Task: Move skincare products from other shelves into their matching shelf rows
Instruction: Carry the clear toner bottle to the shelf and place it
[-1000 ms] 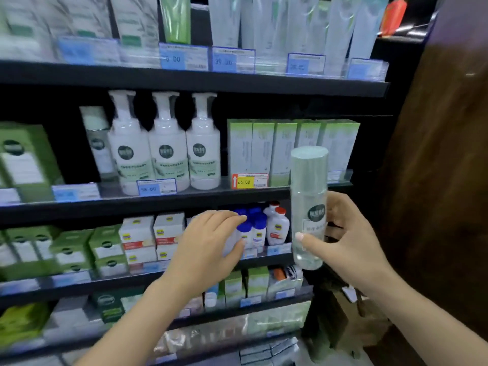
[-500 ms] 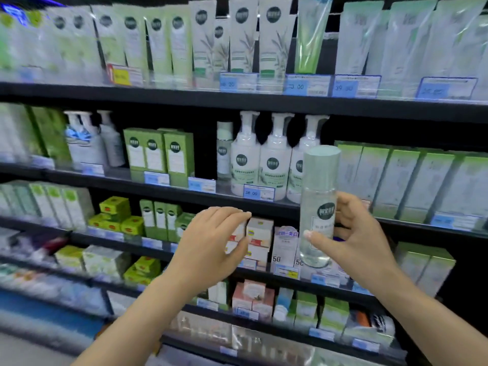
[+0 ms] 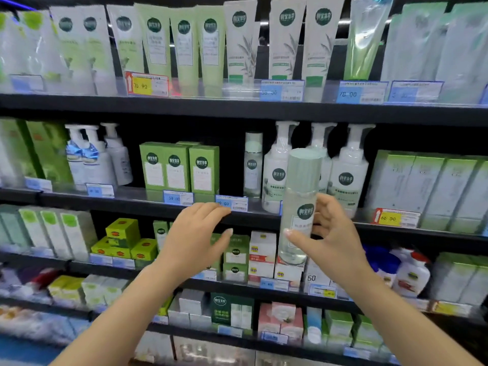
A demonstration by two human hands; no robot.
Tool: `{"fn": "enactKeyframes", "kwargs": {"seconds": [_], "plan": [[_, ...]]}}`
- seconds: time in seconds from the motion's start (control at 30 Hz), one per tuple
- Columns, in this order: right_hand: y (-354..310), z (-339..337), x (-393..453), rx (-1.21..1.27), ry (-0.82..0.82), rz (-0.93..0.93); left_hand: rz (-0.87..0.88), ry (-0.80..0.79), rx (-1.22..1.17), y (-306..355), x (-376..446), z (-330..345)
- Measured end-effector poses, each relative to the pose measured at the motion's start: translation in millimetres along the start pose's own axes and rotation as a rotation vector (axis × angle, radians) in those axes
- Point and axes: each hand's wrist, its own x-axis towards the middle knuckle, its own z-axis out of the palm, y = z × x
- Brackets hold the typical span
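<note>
- Black retail shelving (image 3: 237,112), several tiers, filling the whole view; blue and yellow price tags clipped along each front edge.
- Top tier: row of upright white and green tubes (image 3: 184,43), one translucent green tube (image 3: 365,38) further right.
- Second tier, left to right: green cartons at far left, small pump bottles (image 3: 89,157), three green boxes (image 3: 179,167), one slim clear bottle on the shelf (image 3: 253,165), three white foam pump bottles (image 3: 348,170), pale green cartons (image 3: 427,186) at right.
- Third tier: pale boxes, stacked yellow-green boxes (image 3: 122,239), white and red boxes (image 3: 262,254), white bottles with red and blue caps (image 3: 410,273).
- Lower tiers: mixed small cartons, pink boxes (image 3: 280,320); detail blurred.
- Tall clear bottle (image 3: 299,207) with pale green cap and dark round logo, held upright in front of the second tier, overlapping the foam pump bottles behind it, just right of the slim clear bottle on the shelf.
- Right hand (image 3: 332,241): thumb in front and fingers behind, curled round the lower half of the tall clear bottle.
- Left hand (image 3: 195,239): raised before the second-tier edge, fingers loosely bent, holding nothing, apart from the tall clear bottle and partly covering the third-tier boxes behind it.
</note>
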Motion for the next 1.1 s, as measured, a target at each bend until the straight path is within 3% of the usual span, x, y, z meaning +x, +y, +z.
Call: {"fn": "enactKeyframes", "kwargs": {"seconds": [0.23, 0.5, 0.63, 0.8, 1.1], "plan": [[3.8, 4.5, 28.2, -0.009, -0.019, -0.037, -0.071, 0.012, 0.051, -48.8, 20.8, 9.5], [19.8, 19.9, 70.7, 0.069, -0.045, -0.030, -0.144, -0.107, 0.145, -81.9, 16.3, 30.5], [26.1, 40.7, 85.4, 0.104, -0.029, 0.003, -0.136, -0.010, 0.124, -104.9, 13.2, 37.3], [24.1, 69.8, 108.3, 0.104, 0.081, -0.002, 0.010, 0.134, 0.047, -138.6, 24.6, 45.8], [27.7, 115.1, 131.9, 0.060, 0.236, -0.018, 0.123, 0.241, -0.070, -164.6, 29.5, 63.1]]}}
